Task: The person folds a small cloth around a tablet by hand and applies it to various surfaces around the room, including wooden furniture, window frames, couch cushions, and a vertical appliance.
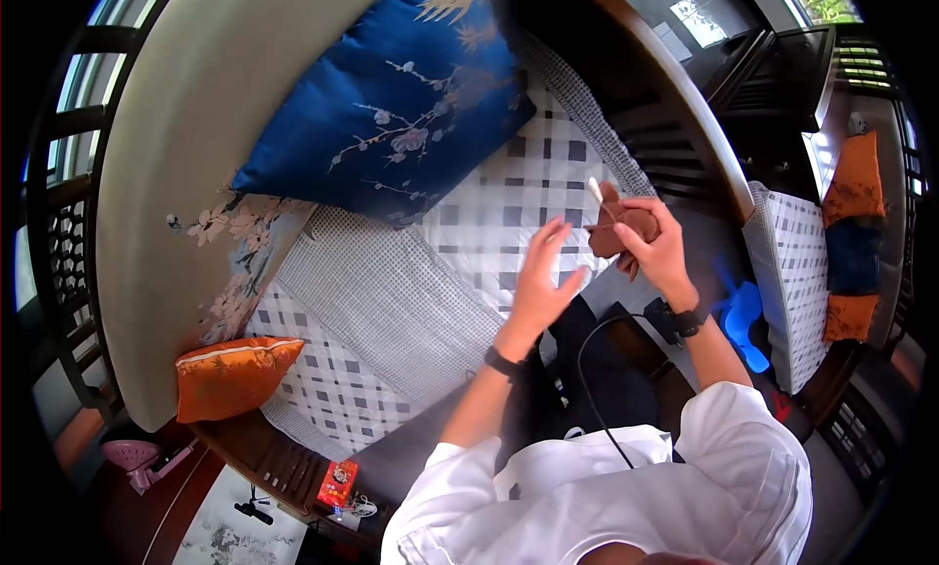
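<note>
My right hand (pixel 661 252) pinches a brown, soft-looking piece (pixel 608 234) with rounded lobes, thumb on the near side. A white-tipped thin thing (pixel 595 190) sticks up at its upper left edge; I cannot make out exactly what it is. Just left of the brown piece is my left hand (pixel 544 279), fingers and thumb apart, with nothing between them and not touching the piece. Both hands are above the front edge of a seat with a checked cover (pixel 509 193).
A large blue cushion (pixel 391 115) and an orange cushion (pixel 235 371) lie on the seat. A dark wooden armrest (pixel 685 95) rises at the right. A blue plastic thing (pixel 745 320), a black cable (pixel 587 369) and a red box (pixel 337 482) are nearby.
</note>
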A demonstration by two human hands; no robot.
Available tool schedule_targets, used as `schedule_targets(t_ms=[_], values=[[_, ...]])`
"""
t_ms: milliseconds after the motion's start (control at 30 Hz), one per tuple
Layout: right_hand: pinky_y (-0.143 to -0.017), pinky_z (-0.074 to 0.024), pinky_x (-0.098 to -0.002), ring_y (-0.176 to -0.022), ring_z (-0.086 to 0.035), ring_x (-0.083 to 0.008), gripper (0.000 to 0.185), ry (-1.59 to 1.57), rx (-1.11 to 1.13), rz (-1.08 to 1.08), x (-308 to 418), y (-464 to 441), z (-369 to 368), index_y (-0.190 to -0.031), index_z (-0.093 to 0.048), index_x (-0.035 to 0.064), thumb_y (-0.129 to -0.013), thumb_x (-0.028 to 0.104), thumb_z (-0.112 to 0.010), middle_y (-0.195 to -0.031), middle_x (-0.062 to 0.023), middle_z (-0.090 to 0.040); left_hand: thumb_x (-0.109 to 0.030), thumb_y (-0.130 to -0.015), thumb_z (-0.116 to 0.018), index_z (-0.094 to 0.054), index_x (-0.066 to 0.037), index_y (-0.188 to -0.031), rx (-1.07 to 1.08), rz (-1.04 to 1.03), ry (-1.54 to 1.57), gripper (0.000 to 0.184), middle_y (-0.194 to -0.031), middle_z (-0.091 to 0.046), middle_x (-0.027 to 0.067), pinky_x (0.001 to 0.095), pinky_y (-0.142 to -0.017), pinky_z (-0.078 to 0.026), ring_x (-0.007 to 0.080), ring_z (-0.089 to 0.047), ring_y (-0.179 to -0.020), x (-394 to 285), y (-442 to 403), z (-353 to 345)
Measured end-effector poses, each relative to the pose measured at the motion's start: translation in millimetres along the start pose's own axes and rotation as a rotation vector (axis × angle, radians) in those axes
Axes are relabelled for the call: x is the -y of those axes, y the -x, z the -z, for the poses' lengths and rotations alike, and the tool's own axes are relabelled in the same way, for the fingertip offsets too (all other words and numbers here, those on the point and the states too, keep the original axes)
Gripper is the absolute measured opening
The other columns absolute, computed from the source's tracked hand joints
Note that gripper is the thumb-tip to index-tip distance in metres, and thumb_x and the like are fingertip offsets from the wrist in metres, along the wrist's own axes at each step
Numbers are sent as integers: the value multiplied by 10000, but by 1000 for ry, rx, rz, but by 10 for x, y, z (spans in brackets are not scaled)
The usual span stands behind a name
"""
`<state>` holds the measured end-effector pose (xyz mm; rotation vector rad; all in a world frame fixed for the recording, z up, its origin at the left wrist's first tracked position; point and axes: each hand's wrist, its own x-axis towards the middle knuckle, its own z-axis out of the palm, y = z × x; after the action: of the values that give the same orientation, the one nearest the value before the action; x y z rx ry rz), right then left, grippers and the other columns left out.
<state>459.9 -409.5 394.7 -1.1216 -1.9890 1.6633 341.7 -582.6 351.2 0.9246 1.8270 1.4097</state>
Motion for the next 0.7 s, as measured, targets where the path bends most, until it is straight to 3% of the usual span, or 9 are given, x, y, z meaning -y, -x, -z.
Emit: schedule_targets(t_ms=[33, 100, 233, 367, 467, 500, 633, 700], values=[[-474, -512, -229, -625, -657, -100, 310, 26, -6, 63, 108, -41, 141, -1142, -627, 4, -867, 68, -754, -1039, -82, -656, -133, -794, -795, -427, -38, -1480, 51, -9, 59, 784, -1562, -359, 183, 437, -1173, -323, 360, -358, -1439, -260, -124, -212], [-799, -564, -283, -968, -674, -172, 387, 163, -9, 286, 159, -159, 441, -1154, -632, 2, -804, 35, -792, -1227, -108, -610, -103, -751, -824, -424, -62, -1484, 4, -114, 101, 836, -1535, -371, 197, 431, -1089, -431, 383, -411, -1393, -639, -422, -589], [-997, -488, -354, -1162, -606, -288, 465, 144, -33, 308, 339, -326, 957, -1201, -613, 10, -758, 26, -756, -1246, -144, -607, -14, -695, -801, -531, -84, -1376, -228, -314, -27, 736, -1360, -535, 142, 409, -885, -554, 380, -586, -1171, -868, -994, -1220], [-1022, -471, -405, -1212, -572, -347, 527, 251, 33, 302, 405, -499, 1625, -1243, -602, 25, -723, -54, -645, -1285, -161, -599, 9, -684, -771, -607, -90, -1251, -93, -285, -107, 598, -1109, -608, 83, 407, -706, -555, 333, -654, -916, -976, -1393, -1683], [-999, -485, -414, -1187, -580, -353, 577, 558, 158, 338, 193, -613, 2193, -1257, -606, 32, -690, -63, -658, -1275, -150, -612, 5, -686, -767, -616, -116, -1259, -52, -141, -234, 605, -1022, -595, 79, 394, -680, -548, 313, -650, -877, -1002, -1447, -2155], [-929, -510, -397, -1094, -599, -339, 562, 597, 141, 357, 103, -666, 2320, -1220, -654, 48, -673, -76, -670, -1220, -114, -640, 1, -680, -770, -658, -130, -1218, -102, -154, -266, 565, -960, -576, 68, 383, -655, -541, 288, -647, -832, -1016, -1483, -2249], [-792, -519, -350, -910, -586, -291, 505, 481, 206, 344, -118, -912, 2471, -1141, -728, 88, -662, -71, -704, -1072, -59, -666, 7, -679, -766, -715, -142, -1138, -159, -85, -321, 485, -944, -577, 60, 366, -640, -536, 268, -651, -788, -1060, -1575, -2308], [-783, -530, -355, -915, -589, -288, 566, 423, 254, 385, -203, -1100, 2443, -1181, -720, 114, -648, -76, -717, -1038, -53, -658, 17, -688, -759, -706, -151, -1157, -192, -95, -387, 501, -947, -579, 65, 367, -647, -533, 268, -650, -801, -1038, -1667, -2240]])
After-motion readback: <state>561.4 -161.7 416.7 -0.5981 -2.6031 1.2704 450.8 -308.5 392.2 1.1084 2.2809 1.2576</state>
